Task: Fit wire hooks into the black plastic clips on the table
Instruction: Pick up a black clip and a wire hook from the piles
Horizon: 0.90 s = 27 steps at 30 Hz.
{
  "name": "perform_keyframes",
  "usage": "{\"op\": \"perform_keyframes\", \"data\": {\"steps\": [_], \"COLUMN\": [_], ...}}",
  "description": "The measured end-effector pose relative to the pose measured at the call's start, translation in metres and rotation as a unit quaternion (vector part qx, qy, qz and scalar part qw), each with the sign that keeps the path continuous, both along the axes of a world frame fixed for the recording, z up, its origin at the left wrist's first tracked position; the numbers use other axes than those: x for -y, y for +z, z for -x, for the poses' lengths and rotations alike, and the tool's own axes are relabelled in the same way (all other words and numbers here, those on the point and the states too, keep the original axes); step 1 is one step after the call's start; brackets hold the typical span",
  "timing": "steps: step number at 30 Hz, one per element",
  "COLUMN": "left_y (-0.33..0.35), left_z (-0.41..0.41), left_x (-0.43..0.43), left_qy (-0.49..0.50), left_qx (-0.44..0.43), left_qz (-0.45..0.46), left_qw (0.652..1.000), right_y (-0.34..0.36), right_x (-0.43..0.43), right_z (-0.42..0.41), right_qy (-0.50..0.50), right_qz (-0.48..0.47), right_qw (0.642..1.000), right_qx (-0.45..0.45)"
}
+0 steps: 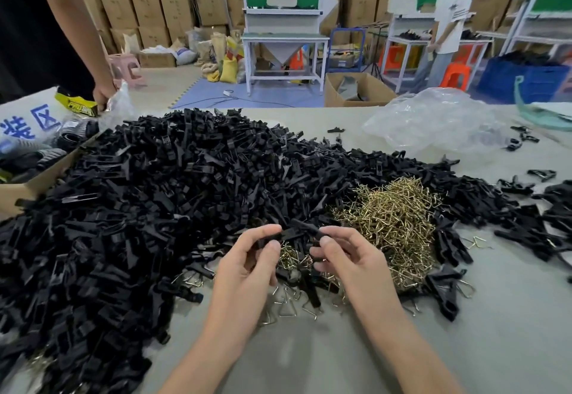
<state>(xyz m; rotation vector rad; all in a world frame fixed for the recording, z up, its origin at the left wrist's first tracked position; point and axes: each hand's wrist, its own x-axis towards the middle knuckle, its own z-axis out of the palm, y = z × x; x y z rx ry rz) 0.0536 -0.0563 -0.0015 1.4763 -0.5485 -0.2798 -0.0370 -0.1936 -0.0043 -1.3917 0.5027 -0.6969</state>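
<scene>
Light: bright, even, from overhead.
Shadows: faint and soft on the worktop [309, 362] in front of the clip pile [185, 192].
Glare: sheen on the plastic bag [433, 124] behind the pile.
Edges: wide-angle bowing.
Focus: soft far behind the pile.

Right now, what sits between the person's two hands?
A black clip, pinched by the left hand at one end and the right hand at the other, seen in the head view.

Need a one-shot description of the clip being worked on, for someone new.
Start at the huge heap of black clips on the table, then the brass hook pile at its right. Just left of that pile, one clip is pinched between the left hand and right hand, the only one held up.
</scene>
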Motion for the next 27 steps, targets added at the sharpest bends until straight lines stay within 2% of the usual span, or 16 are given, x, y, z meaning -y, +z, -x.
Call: {"op": "perform_keyframes", "data": {"steps": [5, 10, 14, 18, 23, 27], "left_y": [0.001, -0.004, -0.001, 0.004, 0.007, 0.007], "left_z": [-0.001, -0.007, -0.008, -0.010, -0.009, -0.006], "left_x": [0.002, -0.002, -0.001, -0.003, -0.004, -0.002], "left_qy": [-0.018, -0.023, -0.006, -0.014, -0.023, 0.002], "left_qx": [-0.076, -0.077, -0.090, -0.119, -0.098, -0.103], "left_qz": [0.038, 0.018, 0.066, 0.114, 0.099, 0.106], "left_qw": [0.996, 0.997, 0.994, 0.986, 0.990, 0.989], "right_y": [-0.001, -0.002, -0.001, 0.000, 0.002, 0.000], "right_x": [-0.002, 0.002, 0.004, 0.002, -0.001, -0.004], "right_z": [0.001, 0.003, 0.003, 0.003, 0.007, 0.004], "right_qy": [0.044, 0.063, 0.062, 0.068, 0.088, 0.114], "right_qz": [-0.023, -0.067, -0.064, -0.020, 0.058, -0.082], "right_qw": [0.998, 0.995, 0.996, 0.997, 0.994, 0.989], "right_qx": [0.023, 0.044, 0.031, 0.013, -0.019, 0.054]}}
